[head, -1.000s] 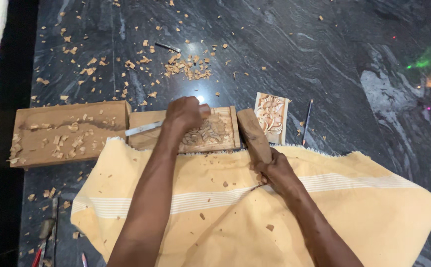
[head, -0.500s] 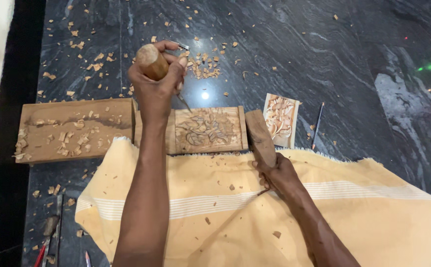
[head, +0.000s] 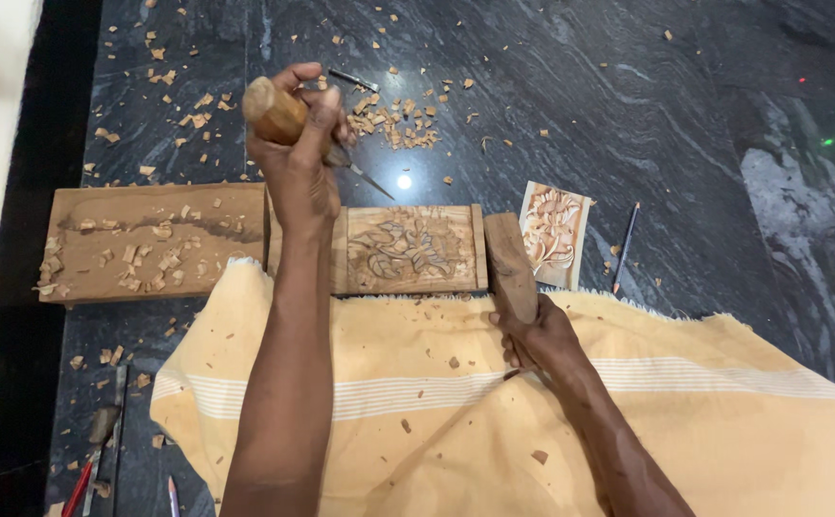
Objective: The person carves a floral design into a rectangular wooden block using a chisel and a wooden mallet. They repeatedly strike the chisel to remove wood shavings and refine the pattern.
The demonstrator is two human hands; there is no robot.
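Left hand (head: 298,158) clamped on wooden-handled chisel (head: 283,115), raised; right hand (head: 537,335) grips mallet (head: 511,266); carved panel (head: 408,249) shows leaf relief.

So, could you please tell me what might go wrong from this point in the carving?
1. The left hand holds the chisel lifted off the carved panel; its metal tip points out bare, so a careless swing could nick the finished relief or a hand.
2. The right hand grips the mallet right beside the panel's edge; a loose stroke might bruise it.
3. Wood chips litter the stone floor and could make the panel shift.
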